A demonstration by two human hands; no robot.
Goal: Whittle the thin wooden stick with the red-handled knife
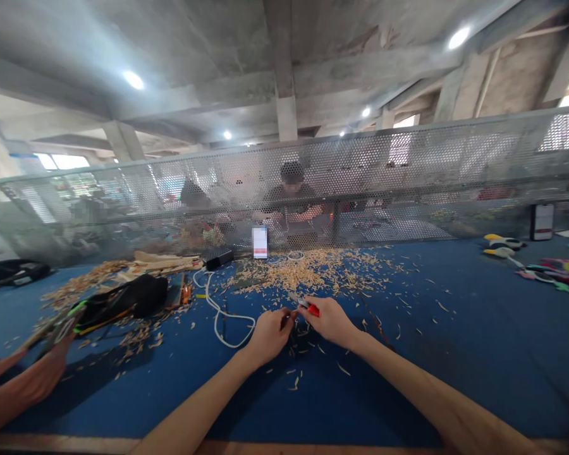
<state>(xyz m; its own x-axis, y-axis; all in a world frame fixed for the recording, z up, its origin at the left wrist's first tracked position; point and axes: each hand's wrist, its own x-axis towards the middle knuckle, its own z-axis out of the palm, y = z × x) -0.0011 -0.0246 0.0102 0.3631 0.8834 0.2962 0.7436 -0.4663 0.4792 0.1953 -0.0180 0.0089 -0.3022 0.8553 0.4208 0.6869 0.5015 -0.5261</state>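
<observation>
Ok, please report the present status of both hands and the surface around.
Right hand gripping red tool. Left hand pinched close beside it, contents unclear. Pale shavings scattered around both; white cable beside left hand.

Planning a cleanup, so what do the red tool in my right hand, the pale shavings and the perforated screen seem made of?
Red tool: handle perhaps plastic, evenly bright red; the grey front part looks metallic.
Pale shavings: probably bare wood, thin, curled and straw-coloured.
Perforated screen: likely metal, dull-sheened grey with regular holes.
</observation>
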